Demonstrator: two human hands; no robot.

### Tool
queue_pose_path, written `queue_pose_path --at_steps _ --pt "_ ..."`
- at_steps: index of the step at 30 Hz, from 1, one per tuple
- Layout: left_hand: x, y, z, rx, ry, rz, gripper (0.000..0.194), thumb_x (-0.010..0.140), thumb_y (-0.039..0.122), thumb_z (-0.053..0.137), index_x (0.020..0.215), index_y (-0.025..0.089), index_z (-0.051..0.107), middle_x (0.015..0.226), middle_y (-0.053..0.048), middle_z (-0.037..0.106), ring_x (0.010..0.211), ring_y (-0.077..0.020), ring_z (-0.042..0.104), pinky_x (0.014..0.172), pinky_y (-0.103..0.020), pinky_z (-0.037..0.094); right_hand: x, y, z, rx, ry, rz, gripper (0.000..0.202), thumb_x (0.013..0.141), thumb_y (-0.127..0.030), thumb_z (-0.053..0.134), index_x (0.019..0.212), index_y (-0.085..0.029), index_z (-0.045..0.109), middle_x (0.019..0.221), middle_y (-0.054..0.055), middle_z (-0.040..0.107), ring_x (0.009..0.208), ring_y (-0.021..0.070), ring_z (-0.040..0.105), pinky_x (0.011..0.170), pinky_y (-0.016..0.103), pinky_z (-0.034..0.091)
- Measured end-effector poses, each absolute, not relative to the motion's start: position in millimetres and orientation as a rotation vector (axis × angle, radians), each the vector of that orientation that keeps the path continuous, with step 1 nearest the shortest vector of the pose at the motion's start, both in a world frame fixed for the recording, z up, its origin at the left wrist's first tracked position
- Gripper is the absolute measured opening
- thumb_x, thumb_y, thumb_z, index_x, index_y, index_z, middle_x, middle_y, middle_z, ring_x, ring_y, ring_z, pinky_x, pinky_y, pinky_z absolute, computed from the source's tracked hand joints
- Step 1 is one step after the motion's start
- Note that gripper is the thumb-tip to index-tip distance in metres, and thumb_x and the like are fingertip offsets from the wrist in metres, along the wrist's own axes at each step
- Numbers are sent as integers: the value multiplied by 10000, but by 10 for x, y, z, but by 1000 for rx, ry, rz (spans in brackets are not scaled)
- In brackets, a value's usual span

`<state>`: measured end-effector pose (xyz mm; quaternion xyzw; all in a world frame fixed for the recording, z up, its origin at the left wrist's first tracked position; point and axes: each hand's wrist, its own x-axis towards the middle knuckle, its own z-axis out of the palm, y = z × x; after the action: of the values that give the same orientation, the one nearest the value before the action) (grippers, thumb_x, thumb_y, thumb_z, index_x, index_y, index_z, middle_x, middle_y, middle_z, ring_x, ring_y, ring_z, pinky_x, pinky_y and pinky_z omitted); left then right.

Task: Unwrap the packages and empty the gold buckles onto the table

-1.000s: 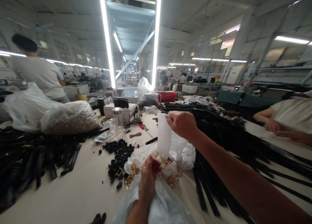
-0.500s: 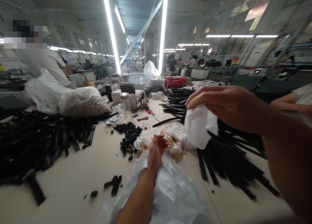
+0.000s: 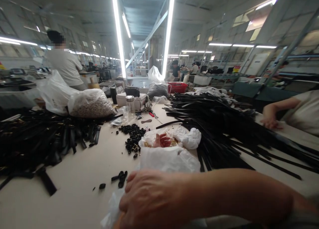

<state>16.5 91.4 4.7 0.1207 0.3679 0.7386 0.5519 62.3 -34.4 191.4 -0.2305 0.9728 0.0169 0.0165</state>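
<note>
My left hand (image 3: 161,141) lies palm up among gold buckles (image 3: 175,142) on crumpled white plastic, fingers loosely bent and apart. White plastic bag material (image 3: 169,158) covers its wrist. Across the foreground, my right hand (image 3: 152,197) is above my left forearm, its fingers curled down over the bag; the fingertips are hidden. Small black loops (image 3: 133,136) are heaped left of the buckles. A few more black loops (image 3: 120,178) lie nearer, beside the right hand's knuckles.
Long black straps (image 3: 214,122) spread over the right side; black strap pieces (image 3: 57,132) pile at left. A filled clear bag (image 3: 91,104), a glass jar (image 3: 130,104) and a white box (image 3: 139,99) stand farther back. A co-worker's hand (image 3: 271,119) rests at the right.
My right hand has swung down and left, bringing white plastic across my left wrist. My left hand stays among the buckles. The person at the left now appears farther right in view.
</note>
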Motion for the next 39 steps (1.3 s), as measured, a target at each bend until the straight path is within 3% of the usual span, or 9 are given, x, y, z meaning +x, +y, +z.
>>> queue_pose_path --at_steps 3,6,10,13,18,25,30,36,39 --pt "115 922 39 296 725 1725 580 726 708 670 835 139 701 711 -75 709 614 -166 667 604 -271 529 508 -423 1340 -829 3047 24 89 930 -240 596 975 -259 670 998 -55 705 821 110 622 863 259 465" --pt "95 906 27 273 631 1726 546 766 653 673 870 118 702 731 -80 714 627 -151 674 588 -229 516 717 -420 902 -502 3504 -71 252 1025 -317 441 1240 -256 555 1371 12 570 1181 148 539 1124 362 319" --pt "89 894 37 226 528 1728 451 831 547 665 906 103 701 765 -94 724 632 -147 680 597 -222 528 1165 -421 542 154 3766 -537 361 991 -451 471 1242 -193 492 1263 95 598 1237 185 499 1167 414 287" --pt "14 899 90 146 442 1743 408 928 479 551 918 99 700 808 -111 725 686 -143 690 661 -232 548 1355 -441 328 439 3689 -715 297 947 -338 536 1209 -202 506 1242 110 590 1233 225 506 1133 458 343" --pt "-338 890 336 25 310 1911 453 1000 440 399 895 116 698 831 -97 718 774 -116 684 757 -220 545 1389 -431 -31 708 3515 -682 443 866 -194 559 1303 -241 506 1375 92 544 1314 243 463 1181 518 246" --pt "-1002 831 1240 91 261 2123 428 1006 416 396 842 140 679 769 -32 721 735 -74 673 729 -165 527 1309 -410 -156 853 3238 -628 531 902 -254 534 1427 -292 461 1526 73 424 1421 317 340 1169 607 163" --pt "-1032 190 1515 861 773 1951 225 903 369 611 912 161 696 864 -46 729 719 -122 685 642 -202 530 1330 -406 -54 898 3155 -826 539 910 -327 533 1442 -287 458 1564 69 357 1448 318 284 1182 603 122" --pt "-1020 -1308 782 1888 1715 1346 382 868 315 662 1237 237 598 1276 -112 614 1199 -266 569 1013 -419 462 1538 -258 258 847 2963 -1383 674 860 -389 619 1483 -256 400 1608 75 247 1485 292 181 1205 515 191" --pt "-1019 -1918 394 2007 2027 1217 497 899 450 594 1340 237 507 1358 -141 548 1258 -305 517 1031 -486 441 1628 -158 374 618 2873 -1556 823 818 -521 674 1519 -267 325 1614 81 224 1486 309 169 1200 514 202"
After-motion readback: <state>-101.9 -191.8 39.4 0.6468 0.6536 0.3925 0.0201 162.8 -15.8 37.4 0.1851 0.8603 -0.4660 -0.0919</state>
